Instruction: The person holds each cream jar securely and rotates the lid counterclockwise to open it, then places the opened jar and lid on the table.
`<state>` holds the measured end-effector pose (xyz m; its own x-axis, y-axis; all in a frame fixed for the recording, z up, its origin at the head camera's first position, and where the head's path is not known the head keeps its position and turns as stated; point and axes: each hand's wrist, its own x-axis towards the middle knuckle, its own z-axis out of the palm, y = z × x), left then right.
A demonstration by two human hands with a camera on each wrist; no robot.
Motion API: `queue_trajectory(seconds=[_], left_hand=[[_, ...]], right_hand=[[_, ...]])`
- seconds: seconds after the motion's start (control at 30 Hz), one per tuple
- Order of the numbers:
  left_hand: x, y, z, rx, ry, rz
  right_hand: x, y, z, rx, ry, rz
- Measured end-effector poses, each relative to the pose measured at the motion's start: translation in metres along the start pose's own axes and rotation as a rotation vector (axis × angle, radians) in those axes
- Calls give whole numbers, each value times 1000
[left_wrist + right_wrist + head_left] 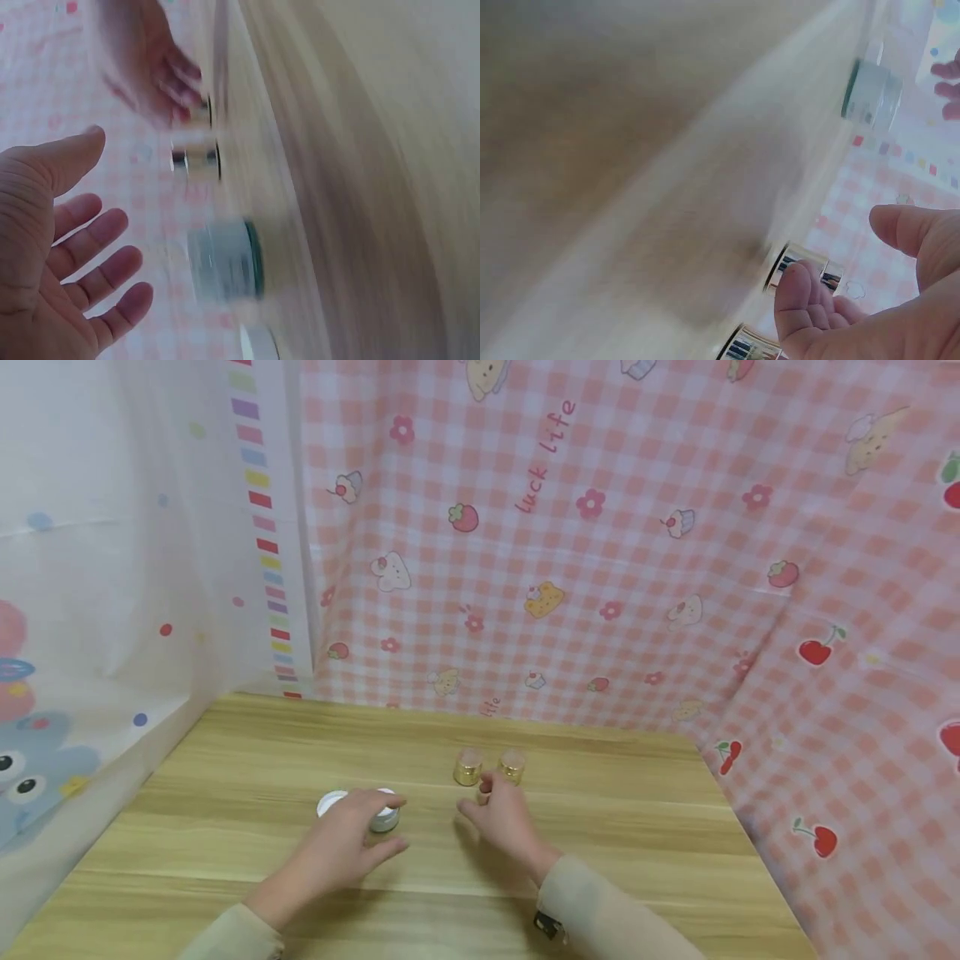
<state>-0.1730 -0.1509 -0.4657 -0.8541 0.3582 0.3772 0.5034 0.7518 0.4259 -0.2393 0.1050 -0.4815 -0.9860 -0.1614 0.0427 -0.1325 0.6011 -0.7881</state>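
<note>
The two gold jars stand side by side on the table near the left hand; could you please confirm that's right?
Not quite: the head view shows the two gold jars standing side by side on the table near the right hand.

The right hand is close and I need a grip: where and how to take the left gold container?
Probably grip the left gold container by its round wall, from the near side, pinching front to back: it stands upright, with the right gold container close beside it.
</note>
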Motion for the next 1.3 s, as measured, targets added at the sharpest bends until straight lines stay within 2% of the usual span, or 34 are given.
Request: queue_trajectory(seconds=[0.13,0.23,0.33,0.5,0.57,0.73,0.8,0.9,1.07,1.2,1.3], left_hand=[[0,13,12,24,-53,61],[-1,19,18,40,-85,78],[-2,22,20,32,-115,77],[-3,20,21,18,-156,52],[-4,19,20,15,-165,46],[-3,19,20,7,-185,40],[-3,18,21,12,-187,46],[-4,19,24,27,-186,57],[-5,19,25,39,-187,62],[-5,19,23,31,-193,57],[-6,20,23,25,-194,49]], right_hand=[[9,-3,3,-57,16,43],[20,-3,7,-99,37,59],[31,-2,12,-124,60,78],[42,-5,18,-95,67,98],[50,1,23,-111,80,89],[59,-1,30,-161,112,106],[58,-8,30,-152,111,125],[61,-8,33,-156,116,137],[63,-7,35,-241,136,149],[59,-7,32,-290,138,162],[53,-7,27,-276,135,136]])
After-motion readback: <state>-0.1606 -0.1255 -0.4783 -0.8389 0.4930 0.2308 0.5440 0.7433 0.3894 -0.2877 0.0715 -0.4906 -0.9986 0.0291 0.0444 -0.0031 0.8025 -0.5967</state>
